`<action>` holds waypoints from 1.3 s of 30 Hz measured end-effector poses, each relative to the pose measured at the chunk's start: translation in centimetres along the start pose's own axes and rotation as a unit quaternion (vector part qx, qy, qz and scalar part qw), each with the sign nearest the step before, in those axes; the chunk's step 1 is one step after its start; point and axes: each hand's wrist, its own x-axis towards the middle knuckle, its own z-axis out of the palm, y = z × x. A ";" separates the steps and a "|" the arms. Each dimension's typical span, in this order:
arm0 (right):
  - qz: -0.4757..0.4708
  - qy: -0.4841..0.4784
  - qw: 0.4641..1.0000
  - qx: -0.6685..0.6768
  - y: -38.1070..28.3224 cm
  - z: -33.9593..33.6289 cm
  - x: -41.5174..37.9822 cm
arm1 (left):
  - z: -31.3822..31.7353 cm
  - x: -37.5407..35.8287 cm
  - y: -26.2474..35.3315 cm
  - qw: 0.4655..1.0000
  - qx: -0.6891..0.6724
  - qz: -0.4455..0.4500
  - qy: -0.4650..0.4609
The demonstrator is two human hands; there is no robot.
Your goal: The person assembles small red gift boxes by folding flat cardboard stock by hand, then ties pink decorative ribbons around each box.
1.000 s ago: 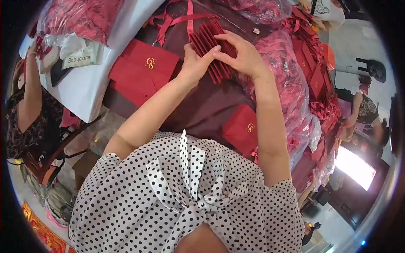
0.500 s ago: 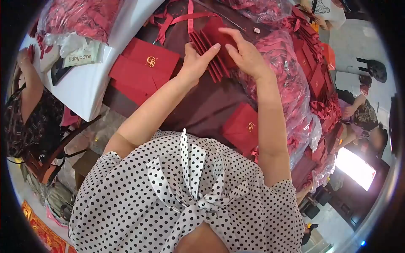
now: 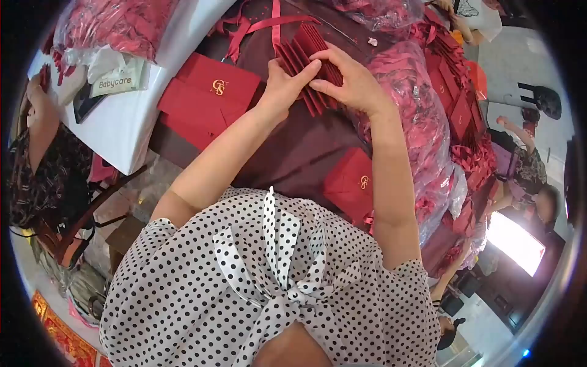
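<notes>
A fanned stack of dark red paper pieces [image 3: 306, 61], flat and sharp-edged with overlapping ribs, is shown lying on the maroon cloth-covered table [image 3: 299, 153] near its far edge. The stack is pinched between the left hand [image 3: 282, 88], whose fingers are closed against its near side, and the right hand [image 3: 351, 82], whose fingers are curled over its top. Pink satin ribbons [image 3: 269, 24] are seen just beyond the stack. To the left, matte red boxes [image 3: 208, 98] with a gold monogram are stacked flat; a smaller red box [image 3: 351, 183] lies nearer the body. Crinkled clear plastic bags [image 3: 416, 116] of red pieces are heaped at the right. A white table [image 3: 131, 125] bears a "Babycare" packet [image 3: 116, 82].
</notes>
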 end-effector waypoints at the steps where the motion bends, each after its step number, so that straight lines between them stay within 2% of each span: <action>1: 0.000 0.000 1.000 0.000 0.1 0.0 0.0 | 0.0 -0.2 0.2 1.000 -0.008 -0.011 0.002; 7: -0.036 0.004 0.999 0.016 0.5 0.0 0.0 | 0.1 -0.6 0.6 0.999 -0.048 -0.003 -0.016; 13: 0.029 0.057 0.998 0.021 1.2 0.3 -0.3 | 0.3 -1.0 1.2 0.999 -0.016 -0.043 0.002; 16: 0.021 0.068 0.997 -0.002 1.3 0.6 -0.4 | 0.4 -0.9 1.1 0.999 -0.001 -0.049 0.008; 18: 0.032 0.068 0.994 -0.080 0.5 1.3 -0.7 | 0.3 -0.6 0.5 0.999 0.006 -0.046 0.006; 20: -0.013 0.096 0.995 -0.033 0.1 2.2 -0.8 | 0.1 0.0 -0.1 0.999 0.029 -0.030 0.031; 21: -0.031 0.108 0.993 -0.020 -0.6 2.5 -0.8 | 0.4 -0.9 1.7 0.997 -0.028 -0.072 0.006; 22: -0.014 0.079 0.996 -0.035 -0.7 3.0 -0.9 | 0.4 -1.0 2.2 0.991 -0.044 -0.126 0.027; 23: 0.018 0.082 0.996 -0.028 -1.1 3.6 -1.2 | -0.5 0.0 1.4 0.986 -0.125 -0.059 -0.098; 24: 0.051 0.085 0.995 -0.020 -1.8 4.1 -1.6 | 0.0 -1.5 3.8 0.987 -0.107 -0.102 -0.067; 25: 0.083 0.072 0.994 0.001 -2.8 4.3 -1.7 | -0.9 -0.7 3.3 0.980 -0.130 -0.134 -0.069; 26: 0.121 0.011 0.991 0.050 -3.6 3.7 -2.0 | -1.4 -0.2 2.8 0.975 -0.152 -0.153 -0.057; 27: 0.058 0.050 0.997 -0.019 -1.8 6.9 -2.4 | -2.1 -0.4 3.4 0.965 -0.144 -0.196 -0.097; 28: 0.063 0.063 0.995 -0.043 -2.8 7.8 -2.6 | -2.0 -1.0 4.1 0.970 -0.102 -0.213 -0.063; 29: 0.072 0.104 0.992 -0.014 -3.4 8.6 -2.7 | -1.7 -1.6 3.9 0.979 -0.069 -0.187 -0.033; 30: 0.070 0.100 0.992 -0.007 -3.7 9.2 -2.5 | -1.5 -1.9 3.5 0.986 -0.036 -0.160 -0.006; 31: 0.067 0.097 0.993 -0.001 -4.0 9.2 -2.4 | -1.7 -1.8 2.5 0.982 -0.039 -0.185 0.015; 32: 0.031 0.093 0.995 -0.031 -4.3 8.9 -2.5 | -2.5 -1.4 0.8 0.981 -0.093 -0.168 0.029; 34: -0.015 0.185 0.970 -0.156 -4.6 9.7 -3.0 | -1.8 -1.7 0.4 0.966 -0.191 -0.161 0.068; 37: -0.062 0.263 0.935 -0.232 -3.8 8.2 -2.3 | -0.7 -0.3 0.8 0.954 -0.272 -0.126 0.008; 39: -0.064 0.240 0.924 -0.291 -1.4 7.6 -0.8 | -0.3 2.9 -0.5 0.944 -0.310 -0.111 -0.019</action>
